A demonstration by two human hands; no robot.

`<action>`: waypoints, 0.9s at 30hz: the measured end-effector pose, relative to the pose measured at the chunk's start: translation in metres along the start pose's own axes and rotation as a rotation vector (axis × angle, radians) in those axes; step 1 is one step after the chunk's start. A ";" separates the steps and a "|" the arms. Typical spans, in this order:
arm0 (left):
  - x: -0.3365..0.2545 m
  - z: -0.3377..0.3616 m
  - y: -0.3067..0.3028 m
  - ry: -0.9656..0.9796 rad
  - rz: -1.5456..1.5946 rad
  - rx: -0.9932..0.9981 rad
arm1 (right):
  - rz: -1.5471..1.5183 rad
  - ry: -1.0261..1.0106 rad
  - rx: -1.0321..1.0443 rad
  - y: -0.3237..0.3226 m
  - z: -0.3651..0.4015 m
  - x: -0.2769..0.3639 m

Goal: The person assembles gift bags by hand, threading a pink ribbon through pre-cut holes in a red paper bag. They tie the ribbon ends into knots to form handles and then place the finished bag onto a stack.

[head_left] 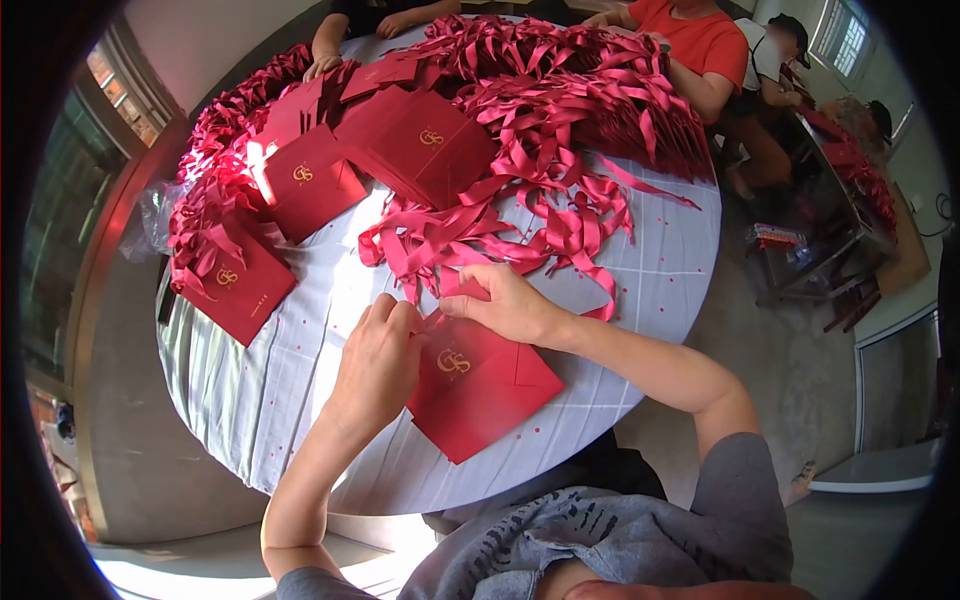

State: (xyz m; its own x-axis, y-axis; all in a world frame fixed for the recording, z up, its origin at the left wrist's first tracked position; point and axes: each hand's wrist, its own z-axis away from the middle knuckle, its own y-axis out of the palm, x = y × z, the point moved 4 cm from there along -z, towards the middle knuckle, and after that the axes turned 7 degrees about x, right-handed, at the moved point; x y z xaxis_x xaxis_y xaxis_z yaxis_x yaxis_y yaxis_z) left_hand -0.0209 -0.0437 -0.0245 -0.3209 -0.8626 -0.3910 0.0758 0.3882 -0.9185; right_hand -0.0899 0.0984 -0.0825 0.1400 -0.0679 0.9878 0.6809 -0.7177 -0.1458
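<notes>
At lower centre of the frame, the left hand [380,350] pinches the top edge of the red bag [485,392] on the table [270,400]; the right hand [505,305] clamps a ribbon [437,322] there. A hard tug might tear the paper or drag the ribbon pile [520,210].

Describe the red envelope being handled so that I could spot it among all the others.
On the cloth-covered round table, look to the edge nearest the camera wearer. The red envelope lies there alone, gold emblem up, away from the stacks farther back. It alone has the left hand and right hand on its top edge.
</notes>
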 end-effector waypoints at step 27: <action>0.023 -0.022 0.006 -0.188 0.693 0.379 | -0.052 -0.081 -0.050 0.005 0.001 -0.012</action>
State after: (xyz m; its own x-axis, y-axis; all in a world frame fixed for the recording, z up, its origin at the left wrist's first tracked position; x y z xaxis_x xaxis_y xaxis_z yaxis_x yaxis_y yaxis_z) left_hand -0.0488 -0.0545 -0.0376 0.0779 -0.5193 -0.8510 0.5242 0.7474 -0.4081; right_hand -0.0875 0.0963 -0.0947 0.1643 0.0252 0.9861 0.6520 -0.7530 -0.0894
